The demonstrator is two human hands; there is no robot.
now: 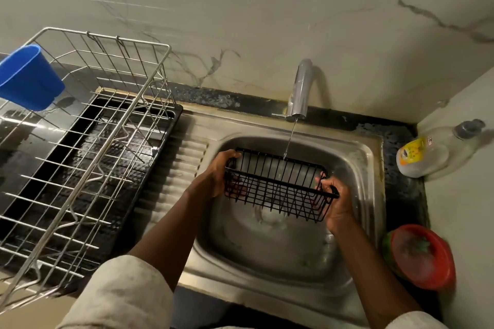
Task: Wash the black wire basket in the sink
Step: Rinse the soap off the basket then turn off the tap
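The black wire basket [278, 184] hangs above the steel sink [355, 157], tilted a little. My left hand [213, 176] grips its left end, fingers curled through the wires. At the right end, my right hand [336, 200] grips the rim. A thin stream of water runs from the chrome tap [300, 91] onto the basket's far rim.
A silver wire dish rack [88, 141] on a black drip tray [165, 147] stands left of the sink, with a blue cup [26, 77] hooked on its side. On the right counter lie a soap bottle [427, 152] and a red bowl [422, 256].
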